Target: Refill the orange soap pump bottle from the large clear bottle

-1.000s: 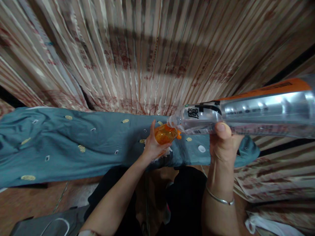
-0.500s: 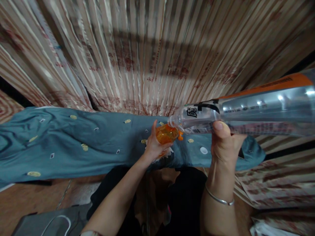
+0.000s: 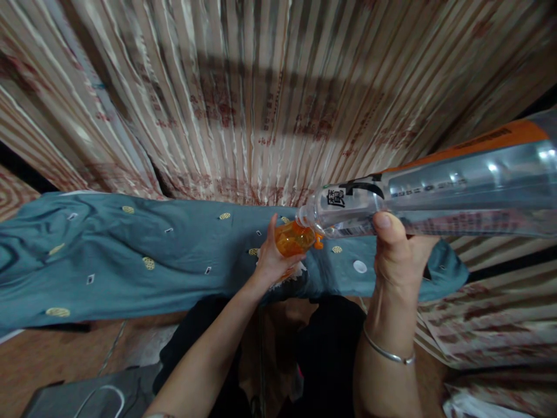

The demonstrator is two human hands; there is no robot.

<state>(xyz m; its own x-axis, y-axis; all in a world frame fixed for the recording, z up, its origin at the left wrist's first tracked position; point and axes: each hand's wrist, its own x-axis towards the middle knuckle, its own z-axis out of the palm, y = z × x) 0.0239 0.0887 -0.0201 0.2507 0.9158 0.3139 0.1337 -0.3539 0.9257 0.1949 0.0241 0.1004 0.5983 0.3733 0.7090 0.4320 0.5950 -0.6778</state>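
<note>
My right hand (image 3: 398, 244) is wrapped round a large clear plastic bottle (image 3: 429, 194) with an orange and black label. The bottle is tipped nearly level, its open mouth pointing left. Below that mouth, my left hand (image 3: 276, 255) grips a small see-through orange container (image 3: 293, 239), tilted, with a small orange knob-like part on its right side. The bottle mouth is at the container's upper rim; I cannot tell whether they touch. Any stream between them is too small to make out. Under my left hand lies something white with a ragged edge (image 3: 285, 277), partly hidden.
A teal cloth with pineapple prints (image 3: 174, 261) covers the long narrow surface before me. A white round disc (image 3: 360, 266) lies on it at right. Striped curtain (image 3: 261, 116) hangs close behind. A grey case (image 3: 87, 395) with a white cable stands lower left.
The back end of the large bottle is slightly higher in view, so it tilts a little more toward its mouth. Both hands keep their hold.
</note>
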